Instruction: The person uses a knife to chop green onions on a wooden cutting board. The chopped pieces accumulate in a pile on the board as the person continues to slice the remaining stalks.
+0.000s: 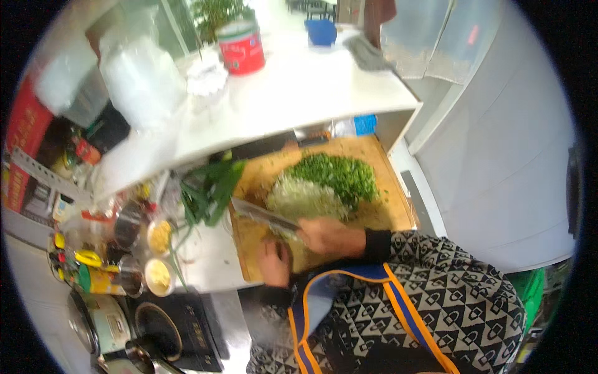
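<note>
My right hand grips the handle of a kitchen knife, whose broad blade reaches left across a wooden cutting board. Just below the blade, my left hand is on the near left part of the board with its fingers bent; whether anything is under them is hidden. Beyond the knife lies a pale chopped heap, touching a heap of chopped green leaves behind it. Long uncut green leaves overlap the board's left edge.
Two bowls of yellowish minced food, one farther and one nearer, stand left of the board. An induction cooker is at lower left. A raised white shelf overhangs the far side, carrying a red tin and a blue container.
</note>
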Action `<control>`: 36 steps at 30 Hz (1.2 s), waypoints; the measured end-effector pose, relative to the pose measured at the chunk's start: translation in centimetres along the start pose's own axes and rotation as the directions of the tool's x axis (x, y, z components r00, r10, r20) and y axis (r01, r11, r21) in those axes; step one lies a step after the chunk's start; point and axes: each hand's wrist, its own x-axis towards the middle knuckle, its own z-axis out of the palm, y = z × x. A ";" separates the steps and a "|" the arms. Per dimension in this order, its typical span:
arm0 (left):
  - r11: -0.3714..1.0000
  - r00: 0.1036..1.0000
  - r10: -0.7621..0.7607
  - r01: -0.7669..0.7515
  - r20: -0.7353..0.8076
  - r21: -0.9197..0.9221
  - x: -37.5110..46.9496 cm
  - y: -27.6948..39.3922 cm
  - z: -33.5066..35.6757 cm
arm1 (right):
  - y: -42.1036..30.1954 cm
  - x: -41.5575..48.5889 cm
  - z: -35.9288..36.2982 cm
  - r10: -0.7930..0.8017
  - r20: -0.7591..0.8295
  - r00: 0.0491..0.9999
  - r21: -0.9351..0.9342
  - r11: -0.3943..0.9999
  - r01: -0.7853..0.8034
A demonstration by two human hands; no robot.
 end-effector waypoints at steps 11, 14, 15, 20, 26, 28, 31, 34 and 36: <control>0.998 0.981 0.021 -0.033 -0.192 -0.060 -1.0 1.0 -1.0 | -2.5 -1.1 -1.6 0.127 0.116 0.985 -0.117 0.987 -0.113; 0.995 0.972 0.087 -0.074 -0.220 0.066 -1.0 0.7 -1.2 | -2.7 -0.9 -1.6 0.087 0.146 0.986 -0.090 0.993 -0.074; 0.995 0.970 0.094 -0.081 -0.223 0.066 -0.9 0.7 -1.2 | -2.7 -0.9 -1.5 0.092 0.156 0.983 -0.100 0.992 -0.076; 0.996 0.971 0.086 -0.083 -0.223 0.020 -0.8 0.3 -0.8 | -2.6 -0.5 -1.4 0.099 0.208 0.973 -0.127 0.989 -0.074; 0.995 0.964 0.098 -0.099 -0.248 0.009 -1.2 -0.4 0.1 | -2.4 0.6 -0.1 0.057 0.256 0.965 -0.125 0.992 -0.026; 0.992 0.961 0.115 -0.122 -0.251 -0.015 -1.2 -0.4 0.3 | -2.2 1.4 0.6 0.087 0.287 0.954 -0.179 0.983 -0.036; 0.997 0.967 0.077 -0.076 -0.242 0.013 -1.4 -0.3 0.3 | -1.6 2.1 0.9 0.119 0.276 0.954 -0.099 0.990 -0.095; 0.997 0.967 0.073 -0.076 -0.244 -0.001 -1.5 -0.3 0.3 | -1.7 1.8 0.1 0.179 0.245 0.953 -0.111 0.982 -0.155; 0.996 0.965 0.089 -0.094 -0.247 -0.005 -1.5 -0.5 0.4 | -2.1 1.2 -0.7 0.169 0.259 0.951 -0.137 0.981 -0.136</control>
